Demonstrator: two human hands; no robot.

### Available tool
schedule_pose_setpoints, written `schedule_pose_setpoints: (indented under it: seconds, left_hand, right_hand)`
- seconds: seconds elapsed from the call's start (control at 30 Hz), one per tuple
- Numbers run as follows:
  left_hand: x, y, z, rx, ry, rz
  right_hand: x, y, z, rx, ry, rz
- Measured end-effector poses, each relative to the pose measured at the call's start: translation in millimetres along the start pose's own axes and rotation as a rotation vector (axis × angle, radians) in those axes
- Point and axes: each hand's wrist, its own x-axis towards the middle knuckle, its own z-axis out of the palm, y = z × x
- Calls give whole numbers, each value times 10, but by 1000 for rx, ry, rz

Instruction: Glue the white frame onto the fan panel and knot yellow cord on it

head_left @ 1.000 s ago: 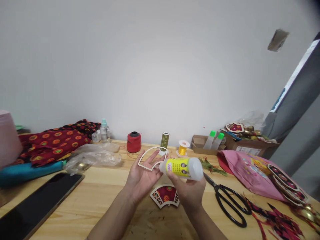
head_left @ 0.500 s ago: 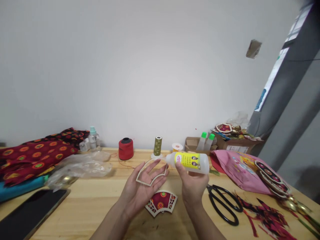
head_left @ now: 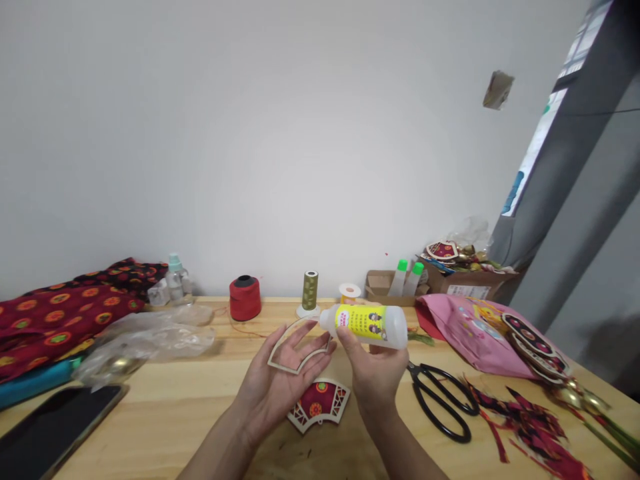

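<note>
My left hand is palm up with fingers stretched out, and a thin fan-shaped wooden frame rests on it. My right hand grips a white glue bottle with a yellow label, held sideways with its nozzle pointing at the frame's upper right corner. On the wooden table below my hands lies a fan-shaped wooden piece with red patterned fabric.
Black scissors lie right of my hands, beside a pink bag and red ornaments. Red thread spool, olive spool and a cardboard box stand at the back. Clear plastic, red fabric and a phone sit left.
The view has shifted right and slightly up. The bottle's nozzle has stayed at the frame's edge, moving along its upper right part; both hands keep their hold.
</note>
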Motion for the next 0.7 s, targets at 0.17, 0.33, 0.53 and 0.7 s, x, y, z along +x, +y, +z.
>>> schedule_pose_setpoints:
  seconds: [0.17, 0.33, 0.53, 0.7]
  left_hand:
    - [-15, 5, 13, -2, -9, 1]
    - [-17, -5, 15, 6, -2, 7]
    - [-11, -6, 13, 11, -1, 7]
    - [-12, -13, 14, 21, -18, 10]
  right_hand:
    - [21, -21, -9, -8, 20, 7]
    - [22, -33, -4, -10, 12, 12]
    - [31, -42, -7, -15, 25, 10]
    - [37, -51, -2, 6, 4, 11]
